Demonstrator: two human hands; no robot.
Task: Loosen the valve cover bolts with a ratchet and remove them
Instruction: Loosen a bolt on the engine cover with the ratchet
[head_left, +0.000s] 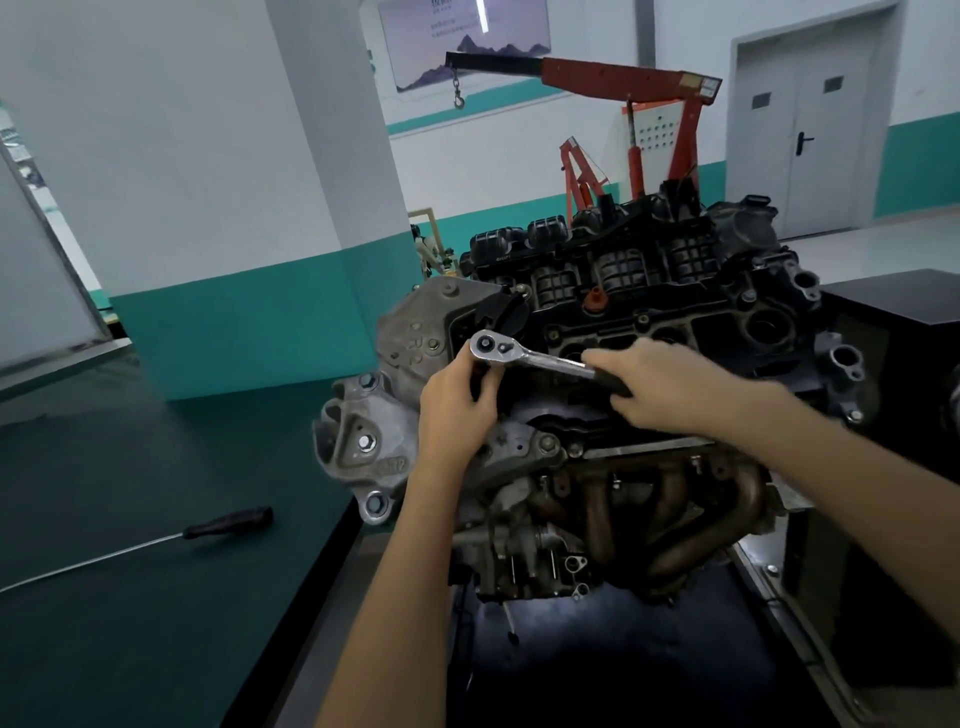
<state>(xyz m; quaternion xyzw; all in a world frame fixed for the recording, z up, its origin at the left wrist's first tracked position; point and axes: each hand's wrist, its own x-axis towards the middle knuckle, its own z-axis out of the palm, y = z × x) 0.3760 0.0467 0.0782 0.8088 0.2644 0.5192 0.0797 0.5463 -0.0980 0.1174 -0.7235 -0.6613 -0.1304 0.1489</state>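
Now R hand (670, 387) fingers wrap ratchet (524, 356) handle, L hand (457, 400) fingers curl round its head.

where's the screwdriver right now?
Head view, lower left: the screwdriver lies flat on the green bench, left of the engine, handle end toward it.

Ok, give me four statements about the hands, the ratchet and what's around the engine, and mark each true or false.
1. The right hand grips the ratchet by its black handle. True.
2. The engine hangs from the hook of the red crane. False: the hook hangs bare, behind the engine.
3. A screwdriver lies untouched on the green bench. True.
4. The left hand lies flat on the green bench. False: its fingers curl under the ratchet head, over the engine.
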